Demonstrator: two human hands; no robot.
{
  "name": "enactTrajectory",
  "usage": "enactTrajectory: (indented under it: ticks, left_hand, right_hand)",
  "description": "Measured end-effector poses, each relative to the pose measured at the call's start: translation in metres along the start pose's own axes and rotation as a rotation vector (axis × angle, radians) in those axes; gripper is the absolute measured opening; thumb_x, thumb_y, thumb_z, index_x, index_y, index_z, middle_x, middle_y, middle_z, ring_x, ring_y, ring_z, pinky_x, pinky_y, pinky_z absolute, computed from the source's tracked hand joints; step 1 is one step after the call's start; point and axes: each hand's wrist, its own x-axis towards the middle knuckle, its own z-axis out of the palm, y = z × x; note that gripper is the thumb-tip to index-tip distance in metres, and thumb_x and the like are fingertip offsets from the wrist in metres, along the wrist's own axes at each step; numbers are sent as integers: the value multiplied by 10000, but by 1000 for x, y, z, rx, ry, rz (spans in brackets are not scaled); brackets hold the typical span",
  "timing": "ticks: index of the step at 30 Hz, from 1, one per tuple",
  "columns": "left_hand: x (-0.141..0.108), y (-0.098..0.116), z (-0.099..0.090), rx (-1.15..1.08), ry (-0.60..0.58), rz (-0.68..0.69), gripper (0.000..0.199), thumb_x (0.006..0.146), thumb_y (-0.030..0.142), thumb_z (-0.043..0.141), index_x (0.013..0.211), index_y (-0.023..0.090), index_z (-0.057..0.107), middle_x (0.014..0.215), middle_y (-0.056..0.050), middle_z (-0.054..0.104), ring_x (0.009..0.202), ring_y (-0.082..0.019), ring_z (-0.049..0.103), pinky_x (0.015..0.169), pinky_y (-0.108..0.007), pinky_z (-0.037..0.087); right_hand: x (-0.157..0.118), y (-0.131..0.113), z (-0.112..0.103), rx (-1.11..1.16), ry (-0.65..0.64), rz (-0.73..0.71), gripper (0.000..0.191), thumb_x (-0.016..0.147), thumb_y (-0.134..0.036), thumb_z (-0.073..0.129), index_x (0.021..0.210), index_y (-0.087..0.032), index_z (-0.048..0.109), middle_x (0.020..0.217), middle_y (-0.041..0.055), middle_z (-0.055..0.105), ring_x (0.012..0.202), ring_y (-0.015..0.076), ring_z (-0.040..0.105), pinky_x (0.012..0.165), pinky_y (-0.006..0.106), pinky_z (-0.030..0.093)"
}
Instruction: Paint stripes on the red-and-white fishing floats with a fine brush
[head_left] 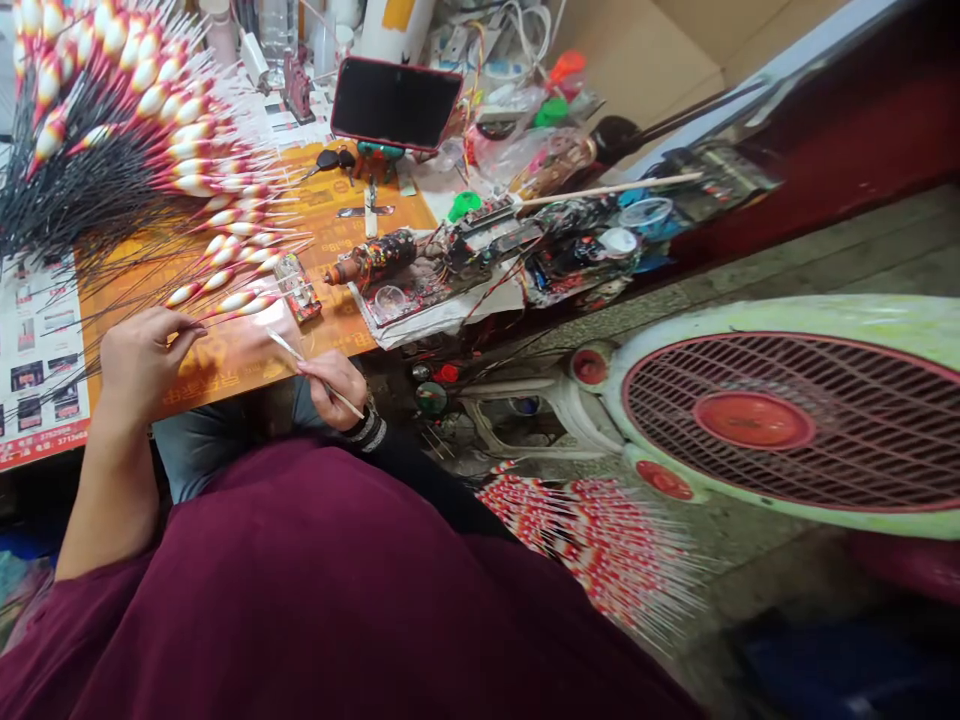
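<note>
Head view, and here is the left hand (150,355) over the counter (217,385), thumb and fingertips pinching the thin stem of a float (260,304), its red-and-cream body stretching rightward above the orange cover. Across from it, the right hand (336,385) grips a slim brush (289,347), fingers folded round the handle, pale tip pointing up and left, near the float's body and seemingly apart from it.

A light pinch looks the right call; squeeze harder and that stem could bow. The brush probably wants a shallow slant and a quiet wrist, only the tip meeting the surface, with the handle well clear of the finish.

Now the pose: the left forearm climbs bare from the lower corner, wrist bent inward. The right wrist, banded with bracelets, sits just off the counter's front edge, palm turned inward.

Moving out, the float's far end reaches a small speckled stand (298,288), towards a paint-spotted motor (386,255); whether the motor holds it, I can't tell. More floats lie just above, a dense sheaf (150,100) fills the upper left, and a phone (397,103) stands behind. Far right, a fan (754,420).
</note>
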Motion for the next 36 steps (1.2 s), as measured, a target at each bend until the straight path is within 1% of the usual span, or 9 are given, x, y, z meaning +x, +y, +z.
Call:
enactTrajectory:
  ticks: [3,7,12,15,19,23,31,34,36]
  left_hand:
    - [-1,3,1,36,-6,-7,264,1019,439,665,940,217,783,979,-67,799,872,-255,712,683,-353,408]
    - [-1,10,6,73,1,-31,227,1022,426,653,944,248,769,993,-65,780,899,-262,702,673,-360,393]
    - [7,16,16,73,-18,-27,212,1009,405,650,916,242,747,967,-74,763,898,-259,686,686,-344,425]
    - [13,15,20,52,-41,-23,203,995,386,655,884,238,740,942,-75,759,892,-261,687,694,-346,440]
    - [15,13,20,18,-68,-26,200,982,382,663,876,237,751,933,-76,763,885,-260,694,704,-356,450]
    - [13,11,18,-21,-72,-29,217,981,398,659,879,244,772,932,-73,771,887,-261,700,725,-362,467]
    - [13,11,18,-25,-71,-39,210,979,392,674,869,242,772,930,-64,781,880,-251,703,725,-348,462]
    - [14,12,17,-25,-84,-53,214,974,397,675,878,236,779,937,-67,783,889,-253,707,736,-348,463]
    - [14,13,16,-27,-92,-59,210,963,392,678,872,233,781,931,-65,782,887,-252,705,744,-346,465]
  right_hand:
    - [-1,1,1,7,18,6,296,1044,-229,515,1217,-231,755,966,65,823,883,183,777,818,361,670]
    - [-7,6,3,-21,-16,34,333,1061,-266,488,1261,-250,753,1025,73,830,937,198,785,875,391,677]
    - [-10,10,4,-25,4,15,362,1075,-290,490,1357,-252,715,1105,87,826,1023,213,785,949,416,676]
    - [-9,11,-1,-63,13,-2,361,1081,-305,489,1351,-242,720,1124,101,821,1034,225,787,957,435,682]
    - [-4,14,-8,-145,45,10,344,1085,-322,489,1290,-232,750,1096,109,818,1012,233,792,927,449,693]
    - [0,16,-10,-138,69,7,346,1088,-322,498,1313,-234,745,1119,111,819,1041,232,793,939,446,689]
    - [-3,18,-8,-187,-4,55,385,1096,-366,480,1311,-232,769,1144,119,813,1064,240,778,980,452,673]
    - [-2,16,-9,-178,2,37,380,1095,-344,488,1337,-234,759,1159,112,812,1074,236,774,992,443,665]
    - [0,14,-9,-155,31,5,378,1090,-313,505,1378,-235,738,1178,107,812,1089,230,773,997,431,659]
